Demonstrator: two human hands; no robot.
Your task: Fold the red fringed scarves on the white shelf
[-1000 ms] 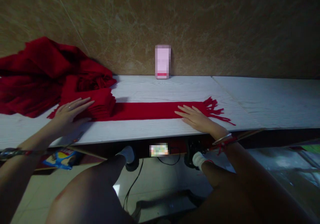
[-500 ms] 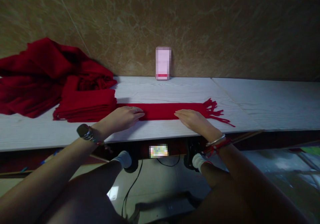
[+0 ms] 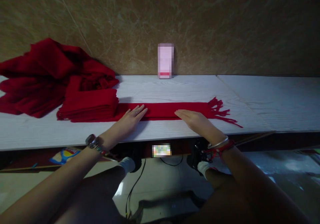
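Note:
A red scarf (image 3: 162, 110) lies in a long flat strip across the white table, its fringe spreading out at the right end. My left hand (image 3: 130, 119) rests on the strip with fingers outstretched and a ring showing. Farther right, my right hand (image 3: 193, 119) lies flat on the scarf close to the fringe, fingers together and extended. At the strip's left end sits a thick folded stack of red fabric (image 3: 91, 103). Behind that stack, more red fabric (image 3: 47, 73) is heaped loosely.
A pink box-like object (image 3: 165, 61), blurred out, stands against the brown marbled wall (image 3: 225, 30). The white table (image 3: 250, 97) runs along that wall. Below its front edge are a blue and yellow packet (image 3: 65, 155) on a shelf and a black cable (image 3: 135, 185) on the floor.
My left hand has turned and its fingers have spread apart on the scarf. My right hand stays on the strip. The whole view has shifted slightly.

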